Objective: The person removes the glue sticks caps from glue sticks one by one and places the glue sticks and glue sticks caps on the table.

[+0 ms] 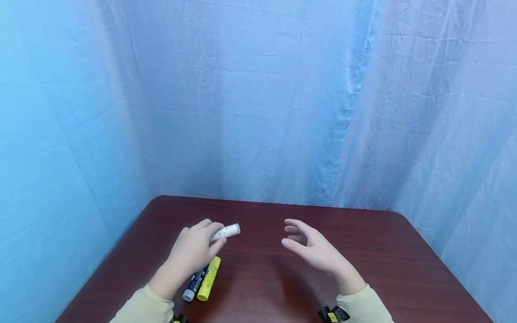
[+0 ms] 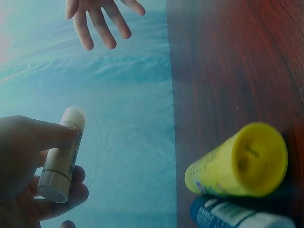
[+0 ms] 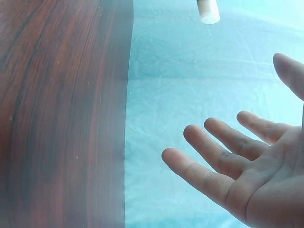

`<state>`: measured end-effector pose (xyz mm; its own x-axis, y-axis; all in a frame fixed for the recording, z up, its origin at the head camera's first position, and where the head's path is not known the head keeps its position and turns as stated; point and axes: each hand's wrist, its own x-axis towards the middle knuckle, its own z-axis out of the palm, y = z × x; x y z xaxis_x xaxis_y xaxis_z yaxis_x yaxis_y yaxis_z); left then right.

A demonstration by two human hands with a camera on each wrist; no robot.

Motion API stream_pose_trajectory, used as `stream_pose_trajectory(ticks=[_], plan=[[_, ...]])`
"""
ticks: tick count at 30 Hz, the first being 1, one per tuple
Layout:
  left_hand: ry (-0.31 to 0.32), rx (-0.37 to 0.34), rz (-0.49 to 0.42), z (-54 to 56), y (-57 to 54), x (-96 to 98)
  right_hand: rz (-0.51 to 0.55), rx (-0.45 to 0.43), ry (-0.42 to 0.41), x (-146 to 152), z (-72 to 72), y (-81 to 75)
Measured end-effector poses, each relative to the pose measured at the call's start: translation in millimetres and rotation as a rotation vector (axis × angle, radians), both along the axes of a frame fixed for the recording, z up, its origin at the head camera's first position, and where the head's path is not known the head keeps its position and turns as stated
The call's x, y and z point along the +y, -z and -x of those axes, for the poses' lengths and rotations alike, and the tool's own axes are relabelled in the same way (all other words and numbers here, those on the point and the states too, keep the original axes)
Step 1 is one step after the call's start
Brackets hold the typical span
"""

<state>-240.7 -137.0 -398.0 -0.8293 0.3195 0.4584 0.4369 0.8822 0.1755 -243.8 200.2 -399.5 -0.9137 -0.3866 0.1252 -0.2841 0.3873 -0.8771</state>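
Observation:
My left hand (image 1: 193,246) holds a white glue stick (image 1: 227,231) between thumb and fingers, above the table. In the left wrist view the glue stick (image 2: 62,156) tilts slightly, its pale cap end upward. Below that hand lie a yellow glue stick (image 1: 209,279) and a dark blue one (image 1: 195,283) with a grey end, side by side; the hand covers part of the blue one. Across from it, my right hand (image 1: 317,249) hovers with fingers spread and nothing in it. The right wrist view shows its bare palm (image 3: 280,185), with the white glue stick's end (image 3: 209,13) at the top.
A dark reddish wooden table (image 1: 258,287) with rounded far corners lies under both hands. Light blue cloth (image 1: 258,112) hangs behind it and along both sides. Each wrist wears a small black device, the right one (image 1: 333,314) at the sleeve's edge.

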Motion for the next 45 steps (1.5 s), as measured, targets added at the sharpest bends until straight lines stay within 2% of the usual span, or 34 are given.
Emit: stream_pose_trajectory(ticks=[14, 23, 29, 39, 45], plan=[[0.132, 0.118, 0.023, -6.0, 4.8, 27.7, -0.058, 0.068, 0.015, 12.8, -2.9, -0.6], [0.181, 0.125, 0.023, -6.6, 6.7, 47.4, -0.102, 0.082, 0.034, 19.7, -4.8, -2.4], [0.212, 0.158, 0.016, -6.8, 9.0, 58.0, -0.131, 0.088, 0.05, 25.6, -7.2, -3.1], [0.211, 0.103, 0.029, -5.8, 14.1, 66.4, -0.167, 0.105, 0.048, 31.6, -9.6, 1.0], [0.22, 0.107, 0.04, -6.1, 15.8, 68.2, -0.208, 0.106, 0.046, 30.1, -9.5, 6.2]])
